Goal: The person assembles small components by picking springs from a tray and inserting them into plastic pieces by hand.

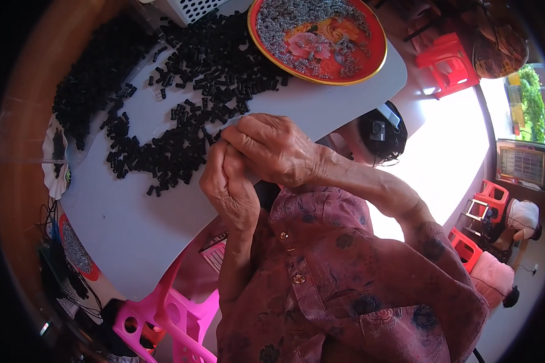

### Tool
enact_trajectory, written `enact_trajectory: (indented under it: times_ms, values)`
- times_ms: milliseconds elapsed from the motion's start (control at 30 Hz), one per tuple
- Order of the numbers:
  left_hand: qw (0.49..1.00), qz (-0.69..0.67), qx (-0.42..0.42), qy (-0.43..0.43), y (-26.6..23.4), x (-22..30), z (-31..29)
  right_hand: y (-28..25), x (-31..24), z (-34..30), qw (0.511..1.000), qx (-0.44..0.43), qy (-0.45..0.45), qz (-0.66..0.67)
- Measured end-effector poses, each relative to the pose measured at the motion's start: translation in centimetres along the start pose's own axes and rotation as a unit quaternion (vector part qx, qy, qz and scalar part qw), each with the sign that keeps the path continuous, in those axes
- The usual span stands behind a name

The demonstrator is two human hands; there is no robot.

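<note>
My left hand (229,184) and my right hand (277,148) are closed and pressed together above the table's near edge. Whatever they pinch is hidden behind the fingers. Just beyond my fingertips, a spread of small black plastic pieces (181,145) covers part of the white table (145,230). They look like short tubes with wider ends. Farther back, a round red tray (318,78) with a gold rim and a flower print holds many small silver metal springs (284,51).
A bigger heap of black pieces (91,78) lies at the far left. Behind the pieces stands a white perforated basket (191,9). A pink plastic stool (175,314) is below the table's near side. Right of the table, a person's dark-haired head (381,136) shows; red stools (448,63) stand beyond.
</note>
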State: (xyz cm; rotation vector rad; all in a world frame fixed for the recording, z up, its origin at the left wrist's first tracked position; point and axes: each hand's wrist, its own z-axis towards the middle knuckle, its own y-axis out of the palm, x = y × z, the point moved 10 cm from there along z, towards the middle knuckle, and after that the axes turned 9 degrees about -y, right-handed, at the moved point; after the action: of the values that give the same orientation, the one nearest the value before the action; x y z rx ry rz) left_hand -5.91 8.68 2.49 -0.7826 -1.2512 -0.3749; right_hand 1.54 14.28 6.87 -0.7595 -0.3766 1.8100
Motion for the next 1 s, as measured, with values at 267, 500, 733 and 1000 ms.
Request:
enact_trajectory:
  times_ms: [267,500,733,1000]
  values:
    - [0.997,-0.064,-0.031,-0.03,0.4,-0.3,0.1,-2.0,2.8,0.0,0.988,0.028,0.108,0.106]
    - [0.995,-0.073,-0.068,0.001,0.6,-0.1,-0.2,-9.5,10.5,11.8,0.977,0.103,0.184,0.044]
    - [0.993,-0.067,-0.067,0.064,1.0,1.5,-0.2,-8.4,14.5,15.0,0.961,0.099,-0.076,-0.248]
    - [0.994,-0.079,-0.056,0.046,0.6,0.7,-0.1,0.7,9.8,7.9,0.988,-0.156,0.014,0.001]
